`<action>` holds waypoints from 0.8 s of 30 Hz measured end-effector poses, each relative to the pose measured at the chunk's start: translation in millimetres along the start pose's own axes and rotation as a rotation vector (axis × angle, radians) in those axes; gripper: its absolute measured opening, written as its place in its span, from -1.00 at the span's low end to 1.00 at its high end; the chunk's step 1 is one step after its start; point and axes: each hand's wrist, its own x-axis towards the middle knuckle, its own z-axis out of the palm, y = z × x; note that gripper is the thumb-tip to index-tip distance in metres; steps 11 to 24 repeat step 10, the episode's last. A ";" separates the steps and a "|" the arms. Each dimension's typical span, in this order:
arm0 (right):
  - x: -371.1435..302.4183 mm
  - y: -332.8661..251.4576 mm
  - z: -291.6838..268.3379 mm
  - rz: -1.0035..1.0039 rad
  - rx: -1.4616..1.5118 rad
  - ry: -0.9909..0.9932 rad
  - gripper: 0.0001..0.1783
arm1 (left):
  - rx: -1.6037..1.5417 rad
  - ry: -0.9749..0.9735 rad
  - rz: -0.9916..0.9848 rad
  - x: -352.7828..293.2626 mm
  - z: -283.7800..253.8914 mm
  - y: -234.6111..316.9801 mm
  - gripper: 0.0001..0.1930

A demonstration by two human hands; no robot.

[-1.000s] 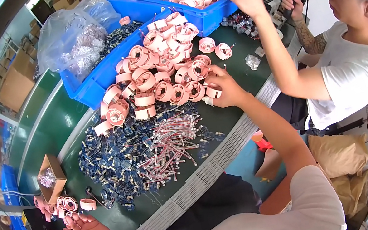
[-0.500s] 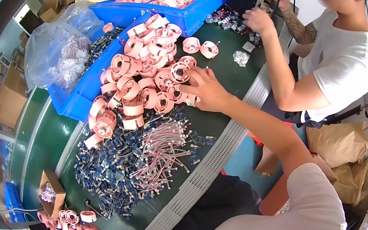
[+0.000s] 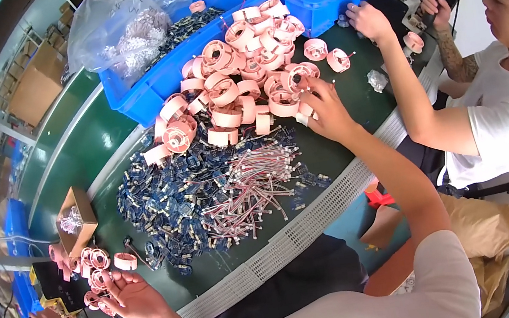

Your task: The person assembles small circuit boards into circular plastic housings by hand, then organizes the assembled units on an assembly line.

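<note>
Working over a wide green table (image 3: pixel 96 127), edged on the near side by a white perforated rail (image 3: pixel 295 246). At the far side, two blue bins (image 3: pixel 145 96), one carrying a clear plastic bag (image 3: pixel 114 28) of pale parts. Spilling out in front of them, a big heap of pink coils (image 3: pixel 237 88); nearer in, a spread of small blue circuit boards (image 3: pixel 175 205) crossed by a bundle of pink and white wires (image 3: pixel 251 183); off to the left, a small cardboard box (image 3: pixel 77 217). Across the table on the right, a co-worker's hand (image 3: pixel 368 18) busy at a dark fixture. Judged as the picking step: drawing one coil out of the heap. Right hand (image 3: pixel 327 114) stretched out to the heap's near edge, fingers (image 3: pixel 307 105) curled down and touching a coil (image 3: pixel 286 104) there; impossible to say whether already pinched or merely resting on it. Left hand (image 3: pixel 133 298) low at the near left, palm up, fingers spread, holding nothing, just beside a few loose coils (image 3: pixel 95 264). Calling next for a firm pinch on that single coil and a clean lift clear of its neighbours and trailing leads.
</note>
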 end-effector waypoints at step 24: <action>41.1 -10.8 29.4 -0.055 0.323 0.132 -0.38 | 0.023 -0.355 -0.120 27.1 -37.2 19.0 -0.58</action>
